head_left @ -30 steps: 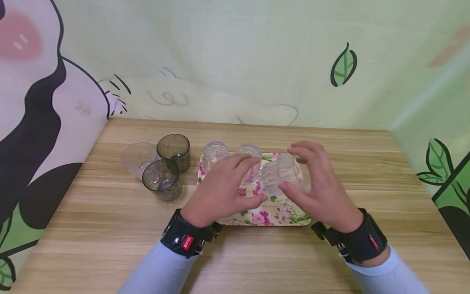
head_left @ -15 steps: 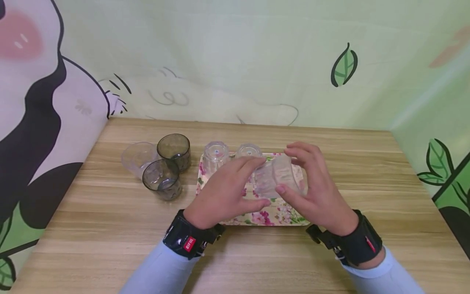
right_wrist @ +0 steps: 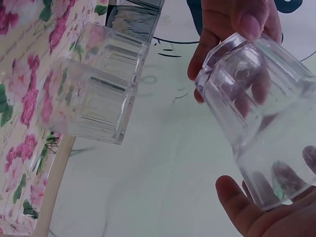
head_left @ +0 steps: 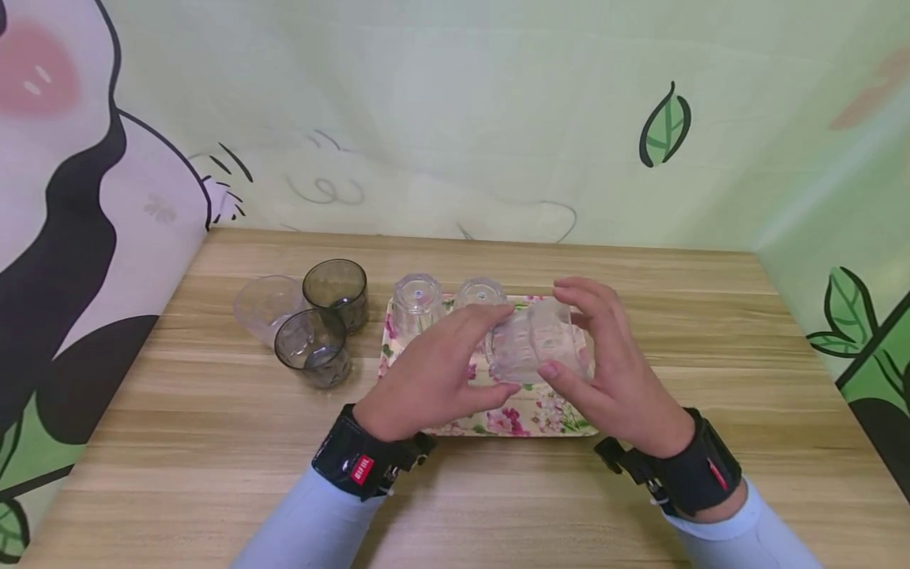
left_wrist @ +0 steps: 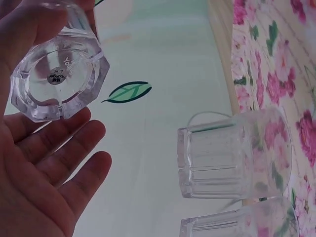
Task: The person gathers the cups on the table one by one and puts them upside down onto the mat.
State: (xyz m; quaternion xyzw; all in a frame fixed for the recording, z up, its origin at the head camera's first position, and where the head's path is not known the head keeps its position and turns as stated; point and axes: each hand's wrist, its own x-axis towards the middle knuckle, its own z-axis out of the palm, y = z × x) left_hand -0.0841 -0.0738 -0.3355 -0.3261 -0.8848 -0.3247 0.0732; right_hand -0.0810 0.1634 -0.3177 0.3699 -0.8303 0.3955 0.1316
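Smoky glasses [head_left: 314, 349] stand at left; near two upturned tumblers [head_left: 416, 304], the left hand [head_left: 430, 375] and right hand [head_left: 617, 375] grip a clear glass [head_left: 528, 348], tilted sideways above the floral tray [head_left: 508, 424]. Slick walls and a light hold could drop it onto one.

Light catches a clear, glossy ribbed cup [head_left: 522, 348] of what looks like glass or hard plastic. Two tumblers [head_left: 417, 297] share its see-through shine, while smoke-tinted cups [head_left: 325, 365] gleam darker. The floral tray [head_left: 508, 423] looks smooth and coated, the tabletop [head_left: 178, 442] wood-grained with a satin finish, the backdrop [head_left: 455, 118] cloth-like with a soft sheen. Pale-blue sleeves [head_left: 306, 521] are smooth, matt fabric.
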